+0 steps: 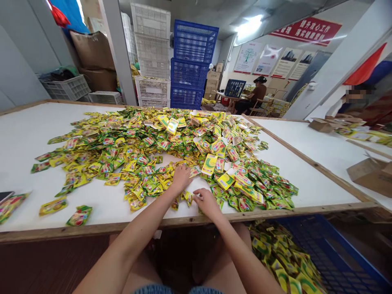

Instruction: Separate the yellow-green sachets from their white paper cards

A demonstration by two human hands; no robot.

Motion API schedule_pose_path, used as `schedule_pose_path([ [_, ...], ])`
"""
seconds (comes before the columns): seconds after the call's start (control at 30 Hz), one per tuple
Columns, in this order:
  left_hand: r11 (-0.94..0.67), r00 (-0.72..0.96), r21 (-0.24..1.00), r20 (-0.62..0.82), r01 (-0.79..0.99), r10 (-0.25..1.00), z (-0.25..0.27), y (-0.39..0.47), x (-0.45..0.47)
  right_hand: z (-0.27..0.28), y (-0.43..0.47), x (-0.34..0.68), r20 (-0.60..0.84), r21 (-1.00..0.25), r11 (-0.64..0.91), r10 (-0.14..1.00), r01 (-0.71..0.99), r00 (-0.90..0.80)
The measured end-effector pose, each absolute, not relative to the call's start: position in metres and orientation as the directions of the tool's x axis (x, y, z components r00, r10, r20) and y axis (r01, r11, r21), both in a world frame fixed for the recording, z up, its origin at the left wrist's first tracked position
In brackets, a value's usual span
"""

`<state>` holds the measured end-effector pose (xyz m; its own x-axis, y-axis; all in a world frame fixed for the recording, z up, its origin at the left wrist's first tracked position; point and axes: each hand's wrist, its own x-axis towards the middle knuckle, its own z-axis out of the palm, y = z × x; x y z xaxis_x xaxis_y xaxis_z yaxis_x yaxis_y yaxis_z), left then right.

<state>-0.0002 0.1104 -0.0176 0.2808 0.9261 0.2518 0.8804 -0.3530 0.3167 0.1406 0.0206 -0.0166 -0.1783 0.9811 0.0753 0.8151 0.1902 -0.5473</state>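
Small glossy yellow and green sachets (110, 157) lie in a wide heap across the white tabletop. My left hand (182, 177) is palm down on the heap's near side, its fingers resting over sachets, beside one with a red print (194, 172). Close to the table's front edge, my right hand (206, 202) has thumb and forefinger bent together at the corner of a small yellow sachet (187, 198). Flat yellow cartons (210, 164) are mixed into the heap, several of them to the right of my hands. Green sachets (275, 190) spread at the right end.
A wooden rim (101, 226) edges the table. Below at right, a blue crate (324, 245) stands by yellow cartons (284, 257). White crates (152, 53) and blue crates (192, 57) are stacked behind. An open cardboard box (370, 171) sits right; two other people are farther back.
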Motion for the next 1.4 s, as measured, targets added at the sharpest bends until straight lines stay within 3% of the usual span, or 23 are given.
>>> schedule_pose_path([
  [0.1, -0.368, 0.27, 0.359, 0.295, 0.857, 0.917, -0.014, 0.113, -0.004, -0.017, 0.037, 0.11, -0.005, -0.435, 0.181, 0.979, 0.882, -0.204],
  [0.2, -0.376, 0.234, 0.429, 0.348, 0.821, 0.908, -0.01, 0.115, -0.011, -0.014, 0.043, 0.099, -0.057, -0.459, 0.194, 0.967, 0.867, -0.247],
  [0.43, -0.258, -0.074, 0.707, 0.402, 0.659, 0.913, -0.005, 0.103, -0.052, 0.019, 0.044, 0.162, 0.061, -0.823, 0.191, 0.966, 0.535, -0.25],
  [0.57, -0.197, -0.213, 0.852, 0.334, 0.486, 0.918, -0.013, 0.078, -0.07, 0.031, 0.036, 0.199, -0.018, -0.738, 0.184, 0.957, 0.65, -0.291],
  [0.6, -0.17, -0.238, 0.903, 0.28, 0.395, 0.93, -0.017, 0.07, -0.071, 0.031, 0.035, 0.201, -0.05, -0.705, 0.201, 0.942, 0.68, -0.331],
  [0.67, -0.059, -0.243, 0.998, 0.064, 0.032, 0.968, -0.022, 0.056, -0.071, 0.029, 0.034, 0.2, -0.133, -0.603, 0.269, 0.894, 0.751, -0.427],
  [0.77, 0.097, -0.112, 0.946, -0.137, -0.31, 0.984, -0.022, 0.038, -0.067, 0.025, 0.038, 0.186, -0.25, -0.438, 0.364, 0.829, 0.822, -0.5],
  [0.9, 0.197, -0.005, 0.888, -0.219, -0.416, 0.976, -0.012, 0.02, -0.067, 0.017, 0.042, 0.165, -0.296, -0.368, 0.374, 0.821, 0.852, -0.488],
  [1.13, 0.16, 0.039, 0.888, -0.159, -0.431, 0.986, -0.003, 0.001, -0.074, 0.017, 0.025, 0.162, -0.312, -0.395, 0.317, 0.836, 0.862, -0.451],
  [1.23, 0.217, 0.014, 0.883, -0.232, -0.416, 0.973, -0.003, 0.0, -0.07, 0.017, 0.016, 0.166, -0.289, -0.421, 0.304, 0.848, 0.855, -0.444],
  [1.3, 0.287, 0.092, 0.871, -0.273, -0.399, 0.958, -0.003, -0.001, -0.066, 0.014, 0.013, 0.168, -0.267, -0.422, 0.325, 0.848, 0.846, -0.459],
  [1.4, 0.254, 0.209, 0.89, -0.185, -0.378, 0.96, -0.004, -0.003, -0.061, 0.008, 0.012, 0.173, -0.215, -0.46, 0.343, 0.852, 0.819, -0.477],
])
